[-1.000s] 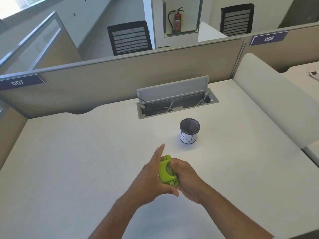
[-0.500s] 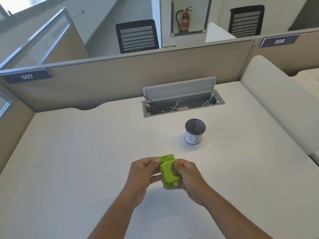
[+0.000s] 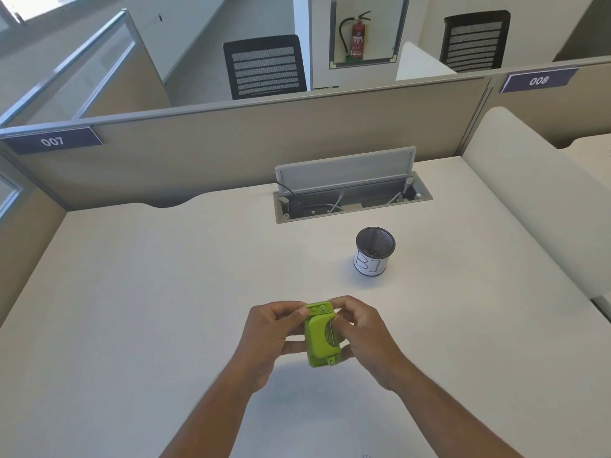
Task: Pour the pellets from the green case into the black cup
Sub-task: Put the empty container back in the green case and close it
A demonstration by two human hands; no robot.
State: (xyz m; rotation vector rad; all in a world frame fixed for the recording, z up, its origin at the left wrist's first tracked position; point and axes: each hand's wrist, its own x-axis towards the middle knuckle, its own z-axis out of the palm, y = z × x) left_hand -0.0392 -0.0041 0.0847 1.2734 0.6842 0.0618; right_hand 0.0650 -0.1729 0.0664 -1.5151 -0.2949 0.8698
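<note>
Both-hand grip (image 3: 325,332) round green case (image 3: 319,338)

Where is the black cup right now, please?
In the head view, the black cup stands upright on the desk, right of centre, just in front of the open cable tray.

left hand (image 3: 269,338) fingers now curled onto green case (image 3: 319,338)

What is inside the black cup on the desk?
Through the open top of the black cup, a few small dark pellets lie at the bottom. The white paper label around its lower wall covers the rest, so the amount cannot be judged.
</note>
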